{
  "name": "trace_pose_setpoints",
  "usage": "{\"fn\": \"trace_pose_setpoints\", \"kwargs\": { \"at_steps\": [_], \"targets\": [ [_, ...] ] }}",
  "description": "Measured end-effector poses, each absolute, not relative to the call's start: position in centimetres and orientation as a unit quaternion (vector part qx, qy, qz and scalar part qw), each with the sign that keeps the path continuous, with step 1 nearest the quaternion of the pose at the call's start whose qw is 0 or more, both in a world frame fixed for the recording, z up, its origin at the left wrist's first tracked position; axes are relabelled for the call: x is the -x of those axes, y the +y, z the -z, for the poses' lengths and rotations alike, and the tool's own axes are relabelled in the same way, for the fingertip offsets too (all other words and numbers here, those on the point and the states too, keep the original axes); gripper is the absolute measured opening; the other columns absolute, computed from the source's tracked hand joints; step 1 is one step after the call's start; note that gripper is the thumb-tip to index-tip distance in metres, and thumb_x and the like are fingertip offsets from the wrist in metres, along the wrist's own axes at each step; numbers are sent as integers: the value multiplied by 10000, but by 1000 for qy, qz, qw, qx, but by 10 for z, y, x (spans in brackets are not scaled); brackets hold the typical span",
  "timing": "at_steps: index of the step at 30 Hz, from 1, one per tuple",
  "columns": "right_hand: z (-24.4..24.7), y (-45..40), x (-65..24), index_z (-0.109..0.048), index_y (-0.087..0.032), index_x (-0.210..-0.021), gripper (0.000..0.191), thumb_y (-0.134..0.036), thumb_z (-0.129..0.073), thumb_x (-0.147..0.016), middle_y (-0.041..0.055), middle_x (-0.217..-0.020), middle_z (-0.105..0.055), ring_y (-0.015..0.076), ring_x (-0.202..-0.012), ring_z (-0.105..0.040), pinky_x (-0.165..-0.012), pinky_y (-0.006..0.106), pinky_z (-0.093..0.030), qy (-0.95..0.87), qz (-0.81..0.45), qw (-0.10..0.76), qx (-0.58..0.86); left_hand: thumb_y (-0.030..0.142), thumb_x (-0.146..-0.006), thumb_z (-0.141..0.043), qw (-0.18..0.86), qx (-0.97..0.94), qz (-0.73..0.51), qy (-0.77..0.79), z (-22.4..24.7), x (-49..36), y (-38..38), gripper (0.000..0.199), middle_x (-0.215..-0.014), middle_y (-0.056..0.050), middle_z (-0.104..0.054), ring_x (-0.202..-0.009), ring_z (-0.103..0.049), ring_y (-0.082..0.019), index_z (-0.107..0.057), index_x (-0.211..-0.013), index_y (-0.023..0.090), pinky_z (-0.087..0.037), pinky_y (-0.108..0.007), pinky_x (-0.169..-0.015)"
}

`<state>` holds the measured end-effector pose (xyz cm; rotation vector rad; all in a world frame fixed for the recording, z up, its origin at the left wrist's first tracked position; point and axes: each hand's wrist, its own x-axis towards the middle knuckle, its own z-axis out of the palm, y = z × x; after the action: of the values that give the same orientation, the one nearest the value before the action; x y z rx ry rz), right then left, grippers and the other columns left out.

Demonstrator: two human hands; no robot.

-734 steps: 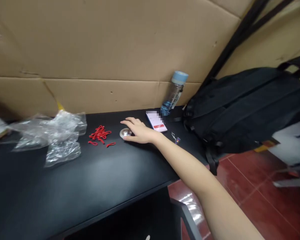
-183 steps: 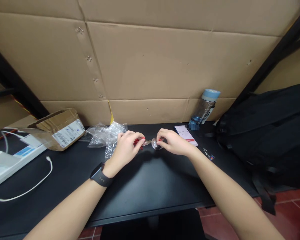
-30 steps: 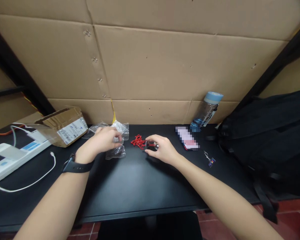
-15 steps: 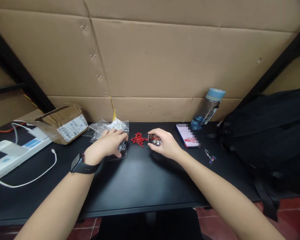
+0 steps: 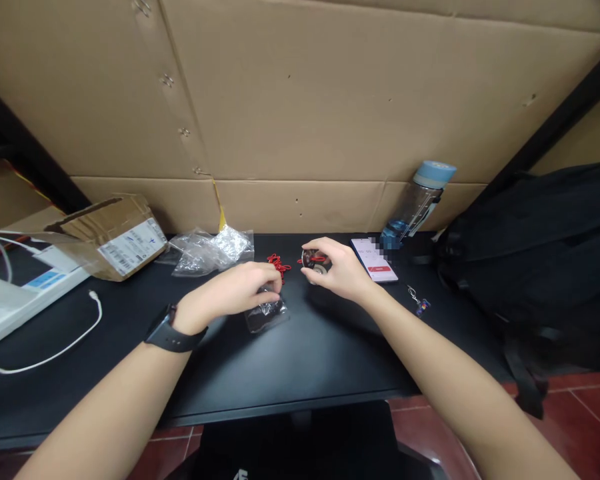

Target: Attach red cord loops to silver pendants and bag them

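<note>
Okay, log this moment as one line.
left hand: grips clear plastic bag | right hand: holds shiny metal disc with red cord | red cord pile: between hands

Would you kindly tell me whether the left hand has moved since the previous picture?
Yes, rightward: the left hand was below the yellow strip and is now mostly right of it, near the red cords.

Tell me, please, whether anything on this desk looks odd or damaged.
The cardboard box at left has creased, ragged upper edges, so looks worn; the white cable ends loose nearby, plugged into nothing.
</note>
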<state>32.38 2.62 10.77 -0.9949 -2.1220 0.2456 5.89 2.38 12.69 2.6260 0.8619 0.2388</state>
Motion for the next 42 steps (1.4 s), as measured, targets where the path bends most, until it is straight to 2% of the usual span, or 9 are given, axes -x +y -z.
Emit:
{"fn": "trace_pose_setpoints", "kwargs": {
  "at_steps": [6, 10, 20, 23, 26, 30, 34, 37, 42],
  "targets": [
    [-115, 27, -329, -639, -222, -1178, 359, -206, -721, -829, 69, -1171, -682, 199, -979, -687, -909, 346, -546, -839, -97, 385, 371, 231, -828, -738, 228, -933, -24, 276, -120, -50, 34, 113, -941, -14, -720, -861, -660, -174, -732, -941, 230, -466, -267, -807],
    [-124, 23, -330, -647, -216, -1160, 360, -167, -708, -809, 76, -1153, -671, 211, -1018, -658, -924, 347, -523, -868, -106, 342, 345, 317, -794, -794, 231, -928, -16, 291, -110, -64, 25, 220, -976, -18, -682, -868, -642, -181, -708, -976, 227, -466, -262, -761],
    [-147, 5, -341, -681, -218, -1029, 312, -143, -725, -729, 38, -1022, -646, 185, -872, -621, -777, 279, -482, -921, -187, 97, 326, 538, -928, -612, 73, -915, -68, 391, -94, -105, -18, 361, -1059, -82, -620, -992, -615, -268, -624, -1077, 209, -511, -325, -729],
    [-149, 1, -338, -708, -218, -1030, 326, -178, -761, -711, 41, -1022, -648, 186, -861, -627, -746, 267, -475, -918, -222, 28, 327, 410, -954, -619, 80, -934, -60, 343, -101, -96, -11, 264, -1110, -86, -634, -1034, -624, -253, -653, -1120, 207, -524, -348, -855],
    [-149, -1, -335, -727, -226, -1023, 337, -230, -796, -693, 40, -967, -667, 203, -853, -631, -716, 268, -464, -912, -223, -27, 344, 267, -948, -631, 117, -954, -56, 270, -114, -75, 3, 212, -1250, -53, -639, -1173, -607, -236, -701, -1148, 263, -452, -368, -1055],
    [-146, 0, -337, -728, -230, -951, 266, -232, -791, -693, 22, -869, -683, 192, -772, -628, -673, 270, -451, -909, -207, -20, 360, 176, -927, -616, 200, -947, -24, 249, -124, -55, 15, 353, -1420, -11, -592, -1307, -559, -217, -701, -1233, 330, -408, -326, -1128],
    [-149, 0, -346, -729, -248, -998, 322, -256, -806, -685, -6, -797, -677, 178, -732, -628, -641, 255, -453, -909, -231, 11, 345, 198, -899, -647, 241, -934, 26, 262, -119, -55, 9, 441, -1532, -8, -510, -1398, -484, -258, -675, -1301, 377, -385, -368, -1156],
    [-152, 0, -350, -718, -262, -1056, 395, -285, -825, -677, -24, -800, -682, 162, -710, -625, -628, 243, -446, -910, -253, 24, 328, 255, -897, -666, 211, -936, 26, 281, -111, -64, -3, 529, -1594, -9, -434, -1449, -408, -301, -591, -1391, 429, -336, -450, -1182],
    [-150, 5, -347, -696, -232, -972, 299, -300, -807, -703, -17, -786, -667, 154, -674, -595, -597, 245, -403, -915, -209, 29, 344, 372, -902, -672, 144, -935, 29, 324, -107, -82, -24, 607, -1647, -15, -330, -1476, -312, -392, -473, -1459, 511, -271, -600, -1165]
  ]
}}
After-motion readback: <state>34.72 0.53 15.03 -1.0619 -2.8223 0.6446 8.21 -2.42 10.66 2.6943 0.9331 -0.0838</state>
